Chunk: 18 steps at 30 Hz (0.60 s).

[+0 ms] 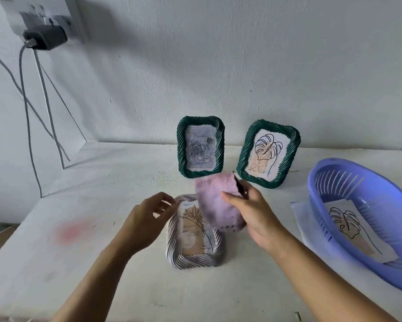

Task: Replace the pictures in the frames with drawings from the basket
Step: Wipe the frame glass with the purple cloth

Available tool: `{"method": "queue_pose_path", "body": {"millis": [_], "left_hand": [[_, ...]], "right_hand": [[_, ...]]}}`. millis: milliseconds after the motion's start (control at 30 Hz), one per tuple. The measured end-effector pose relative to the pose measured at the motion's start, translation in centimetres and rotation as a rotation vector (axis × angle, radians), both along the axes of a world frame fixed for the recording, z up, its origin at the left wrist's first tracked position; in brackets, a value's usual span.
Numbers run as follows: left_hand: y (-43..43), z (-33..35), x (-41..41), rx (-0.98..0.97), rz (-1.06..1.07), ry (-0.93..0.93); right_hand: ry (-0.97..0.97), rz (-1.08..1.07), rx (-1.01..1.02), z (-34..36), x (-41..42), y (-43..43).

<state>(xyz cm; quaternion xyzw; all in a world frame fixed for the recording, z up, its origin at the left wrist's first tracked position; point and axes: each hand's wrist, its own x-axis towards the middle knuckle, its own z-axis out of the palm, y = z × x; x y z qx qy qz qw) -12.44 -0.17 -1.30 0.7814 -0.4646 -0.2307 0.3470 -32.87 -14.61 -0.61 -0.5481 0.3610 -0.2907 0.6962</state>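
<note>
A grey-and-white ribbed frame (193, 259) lies flat on the table in front of me, with a line drawing of a plant in it. My right hand (249, 210) pinches a pink fluffy cloth (215, 201) above the frame's upper right part. My left hand (146, 219) hovers at the frame's upper left corner with curled fingers, holding nothing. Two green ribbed frames lean on the wall: the left one (200, 146) shows a grey rose picture, the right one (268, 153) a leaf line drawing. The purple basket (330, 175) at the right holds another leaf drawing (349, 226).
White paper (300, 212) sticks out from under the basket's left side. A white table (102, 228) with a pink stain (72, 231) meets the wall. A black charger (44, 37) with hanging cables sits in a wall socket at the upper left.
</note>
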Motion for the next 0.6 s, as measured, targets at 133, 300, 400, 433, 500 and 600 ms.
{"method": "queue_pose_path", "body": {"millis": [133, 300, 400, 433, 500, 600], "left_hand": [[2.6, -3.2, 2.2, 0.189, -0.248, -0.373], [4.1, -5.5, 2.1, 0.257, -0.367, -0.402], [4.4, -5.9, 1.8, 0.23, -0.344, -0.447], [4.4, -6.1, 1.7, 0.221, -0.334, -0.453], [4.3, -6.3, 1.6, 0.194, -0.306, -0.447], [4.2, -6.7, 1.5, 0.177, -0.278, -0.449]], "right_hand": [[0.253, -0.134, -0.693, -1.3, 1.0, -2.3], [0.473, 0.006, -1.232, -3.6, 3.2, -1.4], [0.484, 0.153, -1.387, -4.8, 3.8, 0.6], [0.51, 0.187, -1.421, -5.4, 3.7, 1.1], [0.582, 0.229, -1.457, -7.0, 3.3, 1.9], [0.548, 0.124, -1.447, -8.2, 3.3, 2.8]]}}
